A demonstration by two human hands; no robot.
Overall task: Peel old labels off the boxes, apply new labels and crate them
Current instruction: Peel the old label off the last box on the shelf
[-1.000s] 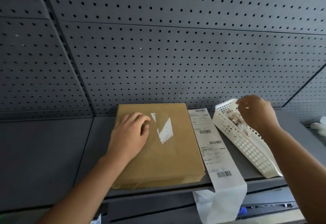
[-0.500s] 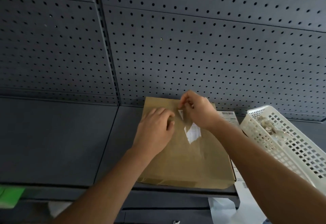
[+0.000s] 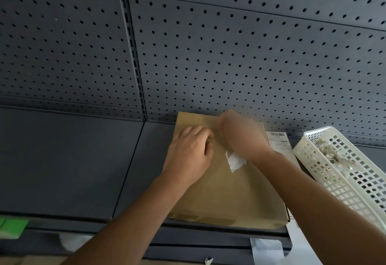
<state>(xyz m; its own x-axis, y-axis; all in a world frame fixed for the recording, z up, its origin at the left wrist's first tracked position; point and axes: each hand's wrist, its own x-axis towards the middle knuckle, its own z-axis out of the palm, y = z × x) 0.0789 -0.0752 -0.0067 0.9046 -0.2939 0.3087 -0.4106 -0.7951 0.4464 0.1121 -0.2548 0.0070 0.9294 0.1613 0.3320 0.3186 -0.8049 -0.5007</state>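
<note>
A flat brown box (image 3: 229,191) lies on the dark grey shelf (image 3: 73,160) at lower centre of the frame, its far edge against the pegboard wall (image 3: 229,55). The left hand (image 3: 188,156) rests palm down on the box's left part, its grip loose and holding nothing. The right hand (image 3: 240,135) is blurred over the box's far part, just above a torn white label (image 3: 236,161); I cannot tell its grip. A label strip (image 3: 279,142) and a white basket (image 3: 334,181) lie to the right.

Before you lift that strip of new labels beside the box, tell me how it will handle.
The label strip is probably floppy: it drapes over the shelf edge. Likely very light, being thin paper. It may slide off if nudged, since part hangs below.
</note>
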